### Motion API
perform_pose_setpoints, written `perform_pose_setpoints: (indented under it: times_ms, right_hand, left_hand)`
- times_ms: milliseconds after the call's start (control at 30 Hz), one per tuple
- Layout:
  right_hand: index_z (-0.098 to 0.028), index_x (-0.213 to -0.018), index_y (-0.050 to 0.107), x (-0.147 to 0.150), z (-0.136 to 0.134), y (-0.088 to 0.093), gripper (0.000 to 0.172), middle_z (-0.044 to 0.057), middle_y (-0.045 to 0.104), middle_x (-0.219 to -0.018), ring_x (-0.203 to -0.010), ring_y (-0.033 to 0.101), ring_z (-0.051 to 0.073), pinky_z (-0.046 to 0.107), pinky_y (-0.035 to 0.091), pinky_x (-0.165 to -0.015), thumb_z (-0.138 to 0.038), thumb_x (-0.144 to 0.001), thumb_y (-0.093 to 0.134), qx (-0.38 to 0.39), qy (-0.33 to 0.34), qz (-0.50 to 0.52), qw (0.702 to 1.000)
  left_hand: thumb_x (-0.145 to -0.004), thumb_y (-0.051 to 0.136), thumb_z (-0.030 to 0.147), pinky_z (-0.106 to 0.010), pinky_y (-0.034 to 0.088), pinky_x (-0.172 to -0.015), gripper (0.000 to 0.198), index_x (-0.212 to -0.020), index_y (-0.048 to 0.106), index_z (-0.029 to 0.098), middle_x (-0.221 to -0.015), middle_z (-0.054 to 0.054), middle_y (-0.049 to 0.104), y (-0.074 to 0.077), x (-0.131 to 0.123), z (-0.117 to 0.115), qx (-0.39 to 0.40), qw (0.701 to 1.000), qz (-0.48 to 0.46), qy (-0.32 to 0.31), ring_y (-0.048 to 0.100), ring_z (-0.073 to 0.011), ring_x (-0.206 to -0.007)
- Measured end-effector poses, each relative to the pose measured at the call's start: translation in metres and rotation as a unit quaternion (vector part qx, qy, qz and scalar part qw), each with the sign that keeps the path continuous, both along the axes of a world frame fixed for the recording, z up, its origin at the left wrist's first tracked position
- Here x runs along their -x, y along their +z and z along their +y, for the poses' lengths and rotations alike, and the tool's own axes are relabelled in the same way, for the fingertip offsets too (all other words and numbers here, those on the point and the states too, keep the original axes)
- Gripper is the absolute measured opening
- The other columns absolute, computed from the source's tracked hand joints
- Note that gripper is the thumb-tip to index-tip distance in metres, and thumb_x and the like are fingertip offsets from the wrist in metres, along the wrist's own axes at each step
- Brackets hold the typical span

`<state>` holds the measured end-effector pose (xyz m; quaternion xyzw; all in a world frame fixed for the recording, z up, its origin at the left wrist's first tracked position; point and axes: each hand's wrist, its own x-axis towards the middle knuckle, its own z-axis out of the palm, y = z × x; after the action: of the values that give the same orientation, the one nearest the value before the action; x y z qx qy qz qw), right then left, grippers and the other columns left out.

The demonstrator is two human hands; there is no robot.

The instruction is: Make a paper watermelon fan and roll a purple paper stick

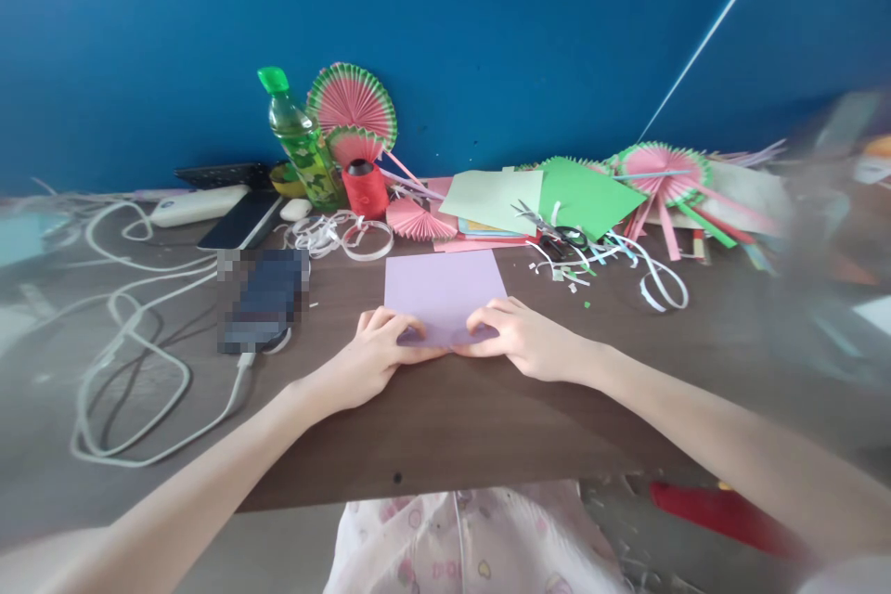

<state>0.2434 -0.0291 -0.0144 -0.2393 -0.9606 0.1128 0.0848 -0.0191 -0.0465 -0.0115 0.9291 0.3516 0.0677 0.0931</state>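
A lilac sheet of paper (445,290) lies flat on the dark wooden table (445,427) in front of me. My left hand (376,353) pinches its near edge from the left, fingers curled onto the paper. From the right, my right hand (519,334) does the same, fingers pressed on the near edge. The near strip of the sheet looks folded up under my fingertips. Both thumbs meet near the middle of that edge.
Behind the sheet lie green paper (585,195), scissors (549,232), paper strips (654,283), pink-and-green pleated fans (352,102), a red thread spool (364,188) and a green bottle (303,144). At left are a phone (263,300), white cables (132,371) and a power bank (199,204).
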Motion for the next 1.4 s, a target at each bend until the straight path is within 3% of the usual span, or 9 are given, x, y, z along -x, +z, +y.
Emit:
perform_pose_setpoints:
  times_ms: [267, 567, 733, 833, 967, 1100, 1233, 1400]
  right_hand:
    - [-0.032, -0.117, 0.059, -0.005, 0.001, -0.002, 0.051, 0.008, 0.055, -0.107, -0.092, 0.043, 0.02, 0.037, 0.038, -0.081, -0.001, -0.083, 0.036, -0.007, -0.013, 0.007, 1.0]
    - [-0.03, -0.108, 0.064, -0.036, 0.0, -0.001, 0.039, 0.006, 0.058, -0.114, -0.102, 0.047, 0.02, 0.042, 0.041, -0.087, -0.01, -0.088, 0.038, -0.008, -0.037, 0.031, 0.999]
    - [-0.025, -0.109, 0.065, -0.047, -0.005, -0.001, 0.04, 0.005, 0.058, -0.12, -0.112, 0.048, 0.021, 0.041, 0.044, -0.091, -0.008, -0.086, 0.037, -0.018, -0.029, 0.027, 0.999]
    - [-0.021, -0.105, 0.066, -0.048, -0.008, 0.0, 0.033, 0.006, 0.059, -0.12, -0.113, 0.05, 0.02, 0.038, 0.045, -0.093, -0.012, -0.085, 0.042, -0.018, -0.037, 0.038, 0.998]
    - [-0.018, -0.087, 0.069, -0.04, -0.007, 0.003, 0.019, 0.007, 0.065, -0.104, -0.1, 0.056, 0.02, 0.036, 0.047, -0.086, -0.024, -0.085, 0.051, -0.045, -0.035, 0.077, 0.995]
    - [-0.016, -0.065, 0.062, -0.026, -0.001, 0.006, 0.025, 0.006, 0.061, -0.078, -0.074, 0.053, 0.015, 0.031, 0.045, -0.07, -0.028, -0.085, 0.053, -0.054, -0.031, 0.079, 0.995]
    - [-0.016, -0.066, 0.057, -0.017, 0.007, 0.007, 0.022, 0.002, 0.054, -0.067, -0.067, 0.046, 0.014, 0.028, 0.04, -0.066, -0.027, -0.084, 0.053, -0.03, -0.033, 0.049, 0.998]
    - [-0.016, -0.068, 0.055, -0.008, 0.011, 0.01, 0.016, 0.001, 0.053, -0.067, -0.067, 0.044, 0.013, 0.027, 0.037, -0.065, -0.023, -0.082, 0.056, 0.005, -0.039, 0.008, 0.999]
  left_hand:
    - [-0.082, 0.04, 0.006, -0.041, 0.032, -0.091, 0.052, -0.111, 0.058, 0.046, -0.11, 0.0, 0.054, 0.0, 0.007, -0.005, -0.004, 0.999, -0.016, 0.05, 0.042, -0.0196, -0.099]
    - [-0.082, 0.042, 0.01, -0.041, 0.039, -0.091, 0.044, -0.106, 0.062, 0.041, -0.115, 0.0, 0.056, 0.002, 0.026, -0.017, -0.016, 0.996, -0.023, 0.083, 0.046, -0.0196, -0.103]
    - [-0.082, 0.044, 0.013, -0.039, 0.041, -0.091, 0.036, -0.101, 0.066, 0.034, -0.114, 0.0, 0.06, 0.001, 0.032, -0.024, -0.06, 0.994, -0.035, 0.088, 0.051, -0.0188, -0.103]
    - [-0.083, 0.048, 0.018, -0.033, 0.045, -0.086, 0.024, -0.087, 0.07, 0.026, -0.103, -0.001, 0.066, -0.002, 0.031, -0.025, -0.089, 0.988, -0.083, 0.094, 0.056, -0.0168, -0.096]
    - [-0.082, 0.053, 0.021, -0.026, 0.048, -0.076, 0.018, -0.071, 0.067, 0.02, -0.088, 0.0, 0.069, -0.005, 0.028, -0.025, -0.14, 0.978, -0.125, 0.093, 0.06, -0.0136, -0.084]
    - [-0.082, 0.053, 0.023, -0.023, 0.046, -0.069, 0.016, -0.07, 0.063, 0.018, -0.081, 0.0, 0.067, -0.005, 0.025, -0.024, -0.189, 0.973, -0.093, 0.099, 0.06, -0.0123, -0.077]
    - [-0.085, 0.049, 0.024, -0.024, 0.044, -0.065, 0.019, -0.07, 0.059, 0.017, -0.076, -0.001, 0.064, 0.0, 0.018, -0.021, -0.213, 0.973, -0.031, 0.083, 0.058, -0.0126, -0.074]
    - [-0.085, 0.049, 0.026, -0.026, 0.041, -0.068, 0.018, -0.073, 0.058, 0.017, -0.076, -0.001, 0.061, 0.005, -0.004, -0.014, -0.19, 0.981, 0.007, 0.031, 0.055, -0.0135, -0.073]
